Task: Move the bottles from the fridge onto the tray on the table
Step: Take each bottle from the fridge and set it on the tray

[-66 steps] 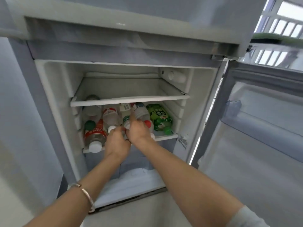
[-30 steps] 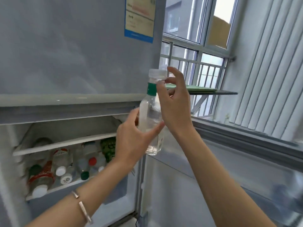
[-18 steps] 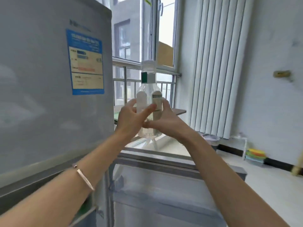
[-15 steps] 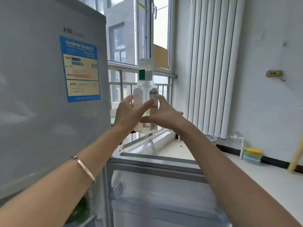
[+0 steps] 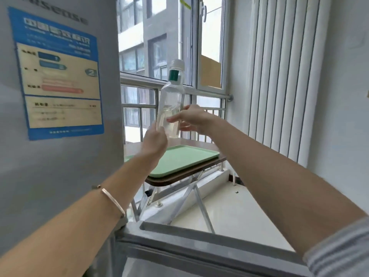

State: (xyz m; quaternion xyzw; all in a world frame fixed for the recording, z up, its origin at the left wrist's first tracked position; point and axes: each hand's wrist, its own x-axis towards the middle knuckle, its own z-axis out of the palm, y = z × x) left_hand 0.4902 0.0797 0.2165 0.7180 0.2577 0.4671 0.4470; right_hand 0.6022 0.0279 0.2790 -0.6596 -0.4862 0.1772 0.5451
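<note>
Compared with half a second ago, the bottle [image 5: 169,108] is tipping out of upright, its cap leaning right, and the tray [image 5: 185,158] is coming into view beneath it. It is hanging in the air over the counter's [image 5: 179,177] far left part, not touching the tray. The left hand [image 5: 154,141] is gripping it low by the base, while the right hand [image 5: 191,120] is pinching its middle from the right.

Being thin clear plastic and only partly filled, it is probably feeling light, a little squashy and perhaps slippery from the cold. Holding the stiffer base and shoulder is looking wiser than squeezing the middle.

The tray is lying along the counter's near right edge. The fridge [image 5: 60,166] is standing at the left. Its open door [image 5: 199,244] is crossing under both arms, between the person and the counter. A railing [image 5: 209,95] is running just behind.
</note>
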